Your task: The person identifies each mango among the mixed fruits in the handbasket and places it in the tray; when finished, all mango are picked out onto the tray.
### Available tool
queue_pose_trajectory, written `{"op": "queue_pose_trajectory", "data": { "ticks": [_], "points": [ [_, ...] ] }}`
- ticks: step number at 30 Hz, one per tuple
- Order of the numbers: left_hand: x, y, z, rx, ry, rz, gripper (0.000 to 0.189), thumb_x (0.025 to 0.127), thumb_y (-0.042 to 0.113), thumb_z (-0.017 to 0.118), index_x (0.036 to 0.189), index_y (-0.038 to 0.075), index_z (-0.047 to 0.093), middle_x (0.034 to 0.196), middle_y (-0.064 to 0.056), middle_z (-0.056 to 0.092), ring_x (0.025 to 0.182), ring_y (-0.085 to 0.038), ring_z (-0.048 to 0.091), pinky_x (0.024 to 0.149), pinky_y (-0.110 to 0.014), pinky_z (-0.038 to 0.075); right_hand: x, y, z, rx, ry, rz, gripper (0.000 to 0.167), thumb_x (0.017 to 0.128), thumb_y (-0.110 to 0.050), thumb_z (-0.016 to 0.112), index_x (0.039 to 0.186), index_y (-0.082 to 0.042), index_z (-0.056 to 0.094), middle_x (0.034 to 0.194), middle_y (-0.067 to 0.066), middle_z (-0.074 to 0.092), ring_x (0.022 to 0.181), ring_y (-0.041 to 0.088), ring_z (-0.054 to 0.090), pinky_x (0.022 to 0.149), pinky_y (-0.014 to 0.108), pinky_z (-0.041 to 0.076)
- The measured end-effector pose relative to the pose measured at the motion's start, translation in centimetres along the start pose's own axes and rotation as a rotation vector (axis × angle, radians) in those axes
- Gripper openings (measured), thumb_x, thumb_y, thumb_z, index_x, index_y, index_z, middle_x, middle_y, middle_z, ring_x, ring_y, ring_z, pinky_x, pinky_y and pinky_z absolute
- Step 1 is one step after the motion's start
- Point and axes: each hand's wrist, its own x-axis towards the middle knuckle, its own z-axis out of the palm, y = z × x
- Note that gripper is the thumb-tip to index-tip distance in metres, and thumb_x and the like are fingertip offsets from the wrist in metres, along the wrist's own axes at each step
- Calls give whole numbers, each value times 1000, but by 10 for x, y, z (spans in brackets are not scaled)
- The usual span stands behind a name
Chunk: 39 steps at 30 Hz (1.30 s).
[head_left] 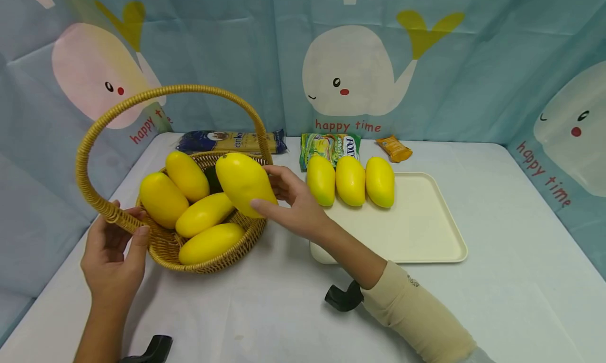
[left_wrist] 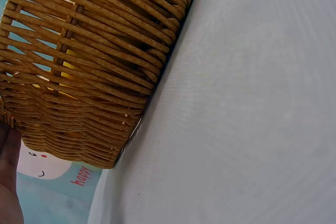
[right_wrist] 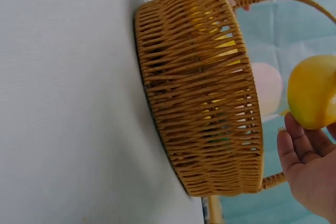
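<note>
Closest to the camera, at the lower left, a curved black plastic piece point(head_left: 151, 348) sits beside the bare left forearm point(head_left: 103, 323). Just above, the left hand point(head_left: 113, 255) pinches the wrapped foot of the tall arched handle point(head_left: 85, 158) on a round golden-brown wicker basket point(head_left: 236, 255). Four smooth yellow oval mangoes point(head_left: 203, 214) lie inside, along with a dark green thing point(head_left: 213, 180), too hidden to name. Behind the basket lies a long blue-and-gold plastic packet point(head_left: 194, 142). Over the basket's right side, above the rim, the right hand point(head_left: 300, 210) grips a plump yellow mango point(head_left: 243, 184) between thumb and fingers. A beige cloth sleeve point(head_left: 416, 310) covers that forearm. Farther right, three upright-pointing yellow mangoes point(head_left: 350, 181) form a row at the far left of a cream rectangular tray point(head_left: 416, 221). Just behind them are a green-and-yellow printed packet point(head_left: 326, 144) and, rightmost, a small orange wrapped packet point(head_left: 394, 148).
</note>
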Motion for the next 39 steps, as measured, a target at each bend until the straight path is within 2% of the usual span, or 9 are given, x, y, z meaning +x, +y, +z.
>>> {"op": "queue_pose_trajectory", "data": {
  "ticks": [11, 22, 39],
  "points": [
    [0, 1, -1, 15, -4, -14, 58, 88, -18, 61, 143, -3, 48, 122, -16, 63, 113, -16, 62, 101, -20, 46, -17, -12, -18, 14, 53, 49, 52, 94, -12, 67, 143, -7, 48, 129, 8, 60, 112, 24, 60, 98, 40, 52],
    [-1, -3, -1, 2, -11, -3, 59, 87, -19, 61, 143, -4, 47, 121, -19, 62, 113, -17, 62, 101, -21, 47, -36, -19, -47, 46, 117, 124, 53, 96, -11, 64, 145, -5, 44, 133, 13, 58, 116, 28, 60, 98, 39, 53],
    [0, 5, 1, -32, 10, 12, 56, 88, -18, 60, 141, -7, 49, 120, -18, 64, 112, -19, 63, 101, -22, 47, -61, -28, -101, -34, 257, 190, 52, 97, -10, 62, 146, -7, 43, 136, 12, 56, 117, 29, 59, 95, 32, 54]
  ]
}}
